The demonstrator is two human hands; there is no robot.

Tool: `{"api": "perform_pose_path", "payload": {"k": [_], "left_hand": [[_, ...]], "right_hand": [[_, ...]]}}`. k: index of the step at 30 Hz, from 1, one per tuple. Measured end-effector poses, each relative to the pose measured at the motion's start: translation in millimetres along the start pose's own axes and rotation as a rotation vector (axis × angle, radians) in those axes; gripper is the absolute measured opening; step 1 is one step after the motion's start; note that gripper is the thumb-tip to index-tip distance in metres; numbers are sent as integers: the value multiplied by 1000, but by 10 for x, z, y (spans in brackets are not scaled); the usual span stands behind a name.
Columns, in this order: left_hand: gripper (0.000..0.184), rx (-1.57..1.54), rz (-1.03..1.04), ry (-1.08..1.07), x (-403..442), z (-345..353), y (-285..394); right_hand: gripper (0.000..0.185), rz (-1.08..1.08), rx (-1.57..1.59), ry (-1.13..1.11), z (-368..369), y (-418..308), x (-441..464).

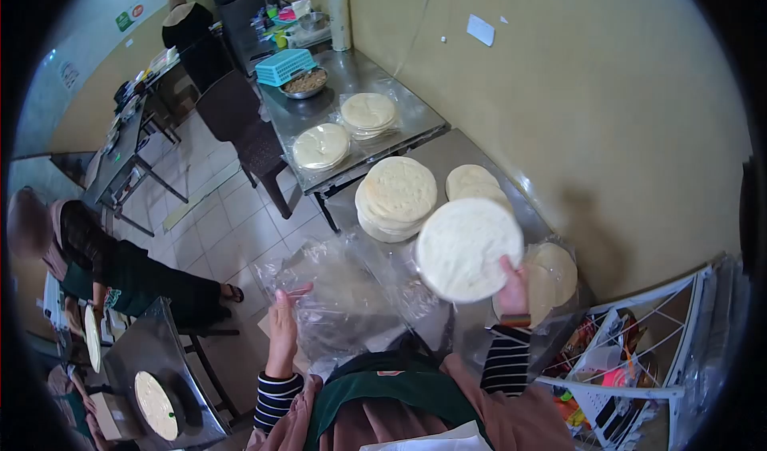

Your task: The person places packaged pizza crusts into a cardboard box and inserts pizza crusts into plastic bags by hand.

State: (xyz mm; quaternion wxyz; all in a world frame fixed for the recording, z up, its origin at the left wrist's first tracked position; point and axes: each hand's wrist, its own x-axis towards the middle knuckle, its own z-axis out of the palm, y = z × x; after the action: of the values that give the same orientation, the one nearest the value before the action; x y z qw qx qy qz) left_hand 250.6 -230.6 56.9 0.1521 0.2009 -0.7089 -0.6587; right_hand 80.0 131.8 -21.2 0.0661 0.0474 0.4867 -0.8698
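Note:
My right hand [514, 290] grips the lower right edge of a pale round pizza base [468, 250], holding it up over the metal table. My left hand [282, 327] is at the near left, beside clear plastic bags [339, 291] spread along the table's front; its fingers are stretched out and apart. Just beyond the held base is a stack of pizza bases [399, 190]. A smaller group of bases [473, 181] lies partly hidden behind the held one. Right of my right hand, more bases [554, 271] lie in or under clear plastic.
Wrapped base stacks [321, 146], a bowl of brown food [305, 82] and a turquoise basket [285, 67] stand on the farther table. A brown chair [240, 123] is left of it. A white rack [631, 387] stands at right. Other people [120, 267] work at left.

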Motion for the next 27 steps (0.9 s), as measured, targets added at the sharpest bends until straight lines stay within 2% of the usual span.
{"api": "perform_pose_path", "payload": {"k": [1,2,4,5,7,9,10,11,12,13,15,16,17,18,19,20,21,22,23,24,25,26,27], "left_hand": [[62,3,-3,17,-19,-19,-10],[54,-15,-40,39,-39,-36,-36],[39,-44,-97,70,-94,-13,-86],[32,-56,-114,93,-137,63,-101],[26,-89,-93,133,-133,270,-81],[25,-84,-97,42,-136,442,-49],[25,-81,-100,37,-142,512,-35],[28,-97,-46,-84,-142,580,-15],[34,-115,7,-211,-143,645,11],[34,-116,3,-237,-164,667,78],[49,131,-6,-380,-203,674,224],[50,-117,-9,-382,-216,698,86],[46,-174,21,-384,-213,710,8],[42,-231,51,-387,-211,722,-68],[34,-304,-15,-352,-265,747,-2],[34,-304,-26,-380,-270,724,-92],[21,-286,51,-480,-240,638,-230],[18,-268,131,-577,-206,575,-307],[18,-269,126,-598,-194,554,-265],[22,-285,67,-513,-191,538,-179],[30,-301,10,-425,-175,518,-139],[30,-286,-11,-369,-160,445,-174],[28,-298,-14,-352,-131,370,-166]], "right_hand": [[37,-71,-63,58,-18,-89,140],[37,-59,-62,45,65,-198,259],[36,-330,-547,33,247,-432,390],[36,-323,-544,7,416,-441,385],[43,-889,-1017,-169,878,-312,225],[65,-768,-1000,-679,1240,-125,-153],[75,-765,-1039,-803,1394,4,-344],[85,-759,-1079,-921,1516,130,-511],[93,-695,-1007,-927,1543,297,-610],[102,-630,-938,-924,1531,448,-649],[103,-643,-935,-887,1497,533,-644],[105,-656,-921,-882,1439,530,-645],[105,-643,-935,-841,1374,506,-646],[105,-558,-844,-908,1321,478,-629],[104,-476,-747,-976,1267,446,-613],[88,-272,-532,-951,1232,320,-636],[88,-272,-538,-925,1026,393,-591],[75,-193,-463,-766,711,558,-503],[62,-119,-384,-609,464,607,-471],[40,0,-303,-234,304,498,-459],[34,-97,-470,95,-164,669,-335],[32,-260,-703,359,-824,925,-219],[36,-349,-738,686,-1264,931,-277]]}}
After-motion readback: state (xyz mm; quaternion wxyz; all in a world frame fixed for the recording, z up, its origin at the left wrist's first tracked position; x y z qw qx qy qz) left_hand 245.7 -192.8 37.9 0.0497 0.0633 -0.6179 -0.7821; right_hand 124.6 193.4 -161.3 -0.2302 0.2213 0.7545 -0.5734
